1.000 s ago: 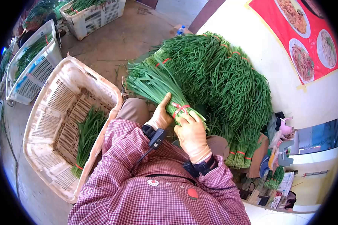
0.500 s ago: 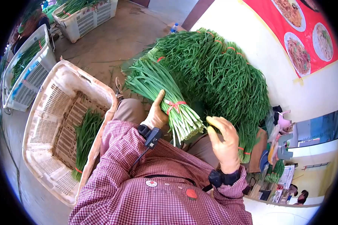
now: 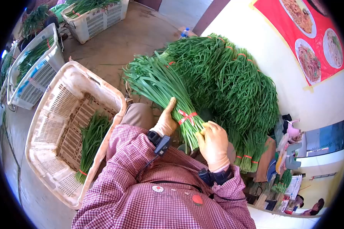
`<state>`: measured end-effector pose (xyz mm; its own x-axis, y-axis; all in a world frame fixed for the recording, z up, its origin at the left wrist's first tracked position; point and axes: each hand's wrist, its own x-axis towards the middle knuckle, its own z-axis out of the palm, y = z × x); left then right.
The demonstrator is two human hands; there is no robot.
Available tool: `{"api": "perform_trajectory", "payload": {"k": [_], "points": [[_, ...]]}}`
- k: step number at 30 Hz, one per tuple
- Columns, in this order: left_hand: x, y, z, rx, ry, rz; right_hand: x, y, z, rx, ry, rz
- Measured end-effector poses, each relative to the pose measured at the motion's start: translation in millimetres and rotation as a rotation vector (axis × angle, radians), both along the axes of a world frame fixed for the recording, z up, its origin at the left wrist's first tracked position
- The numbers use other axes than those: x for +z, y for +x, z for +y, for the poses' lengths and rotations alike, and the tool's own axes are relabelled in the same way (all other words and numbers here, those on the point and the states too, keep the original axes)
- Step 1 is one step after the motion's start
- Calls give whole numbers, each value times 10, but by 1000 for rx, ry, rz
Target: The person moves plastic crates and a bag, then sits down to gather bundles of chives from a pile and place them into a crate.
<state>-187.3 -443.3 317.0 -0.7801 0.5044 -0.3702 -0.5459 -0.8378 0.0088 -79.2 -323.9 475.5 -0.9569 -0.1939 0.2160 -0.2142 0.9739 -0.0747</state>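
A bunch of garlic chives (image 3: 160, 84), bound with a red tie (image 3: 187, 117), lies slanted in front of me, leaves toward the upper left. My left hand (image 3: 166, 121), in a pale, stained glove, grips it from the left beside the tie, thumb on top. At the pale stem ends, my right hand (image 3: 214, 145), also gloved, has its fingers closed over the stalks; the fingertips partly hide what they pinch. Just behind the bunch rises a big pile of tied chives (image 3: 233, 84).
To my left stands a dirty white plastic crate (image 3: 46, 141) with a small bunch of chives (image 3: 93, 137) inside. Farther back are more crates (image 3: 38, 78) of chives. A white wall with a red food poster (image 3: 271, 19) bounds the right side. A water bottle (image 3: 185, 33) stands behind the pile.
My right hand has moved left onto the stem ends and its fingers have closed there. The bunch stays in my left hand. The whole view has shifted slightly.
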Motion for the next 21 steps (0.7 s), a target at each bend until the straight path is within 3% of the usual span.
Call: {"api": "perform_trajectory", "payload": {"k": [9, 12, 13, 15, 19, 21], "points": [[152, 100, -64, -132, -134, 124, 35, 409, -15, 56, -89, -130], [513, 112, -176, -166, -291, 207, 162, 488, 177, -66, -539, -158], [617, 94, -202, -180, -287, 241, 319, 467, 236, -214, -684, -264], [791, 50, -258, -218, -280, 312, 7, 357, 541, -250, -989, -196], [1342, -121, -617, -518, -126, 406, 70, -43, 415, -137, -1622, -572], [1553, -242, -978, -693, -244, 483, -73, -284, 193, 74, -1875, -556]]}}
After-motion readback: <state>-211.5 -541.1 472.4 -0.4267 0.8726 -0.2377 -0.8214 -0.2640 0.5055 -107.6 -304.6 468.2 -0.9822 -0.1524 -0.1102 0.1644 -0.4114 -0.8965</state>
